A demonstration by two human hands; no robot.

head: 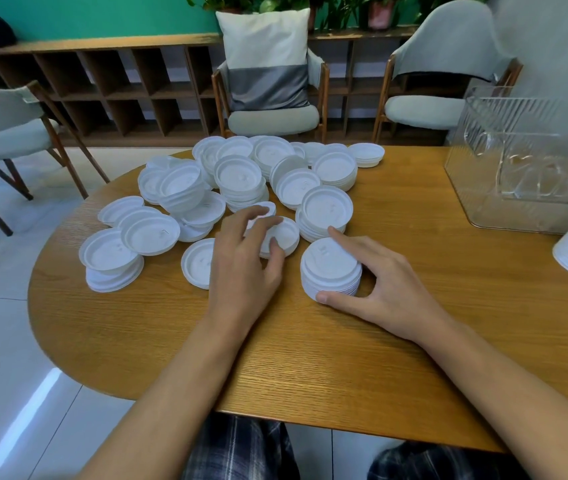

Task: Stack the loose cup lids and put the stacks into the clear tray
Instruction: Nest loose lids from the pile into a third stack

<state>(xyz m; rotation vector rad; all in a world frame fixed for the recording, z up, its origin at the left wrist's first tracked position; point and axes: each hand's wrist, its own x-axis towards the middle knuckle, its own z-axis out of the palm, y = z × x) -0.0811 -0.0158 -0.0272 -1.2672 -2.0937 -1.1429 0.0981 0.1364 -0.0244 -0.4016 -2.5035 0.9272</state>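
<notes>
Wooden table (pixel 344 358), loose lids (pixel 241 181) heaped mid-far: right hand (pixel 390 289) clasps a near stack (pixel 331 268) by its rim, left hand (pixel 244 258) pinches one likely light, flimsy lid (pixel 284 237); clear tray (pixel 518 161) far right.

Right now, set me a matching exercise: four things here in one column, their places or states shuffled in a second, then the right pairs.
1. left hand
2. right hand
3. clear tray
4. cushion

A. propped on a chair beyond the table
B. gripping a neat stack of lids
C. on the table, far right
D. pinching a loose lid at the edge of the pile

Pairs: 1-D, 2-B, 3-C, 4-A.
</notes>
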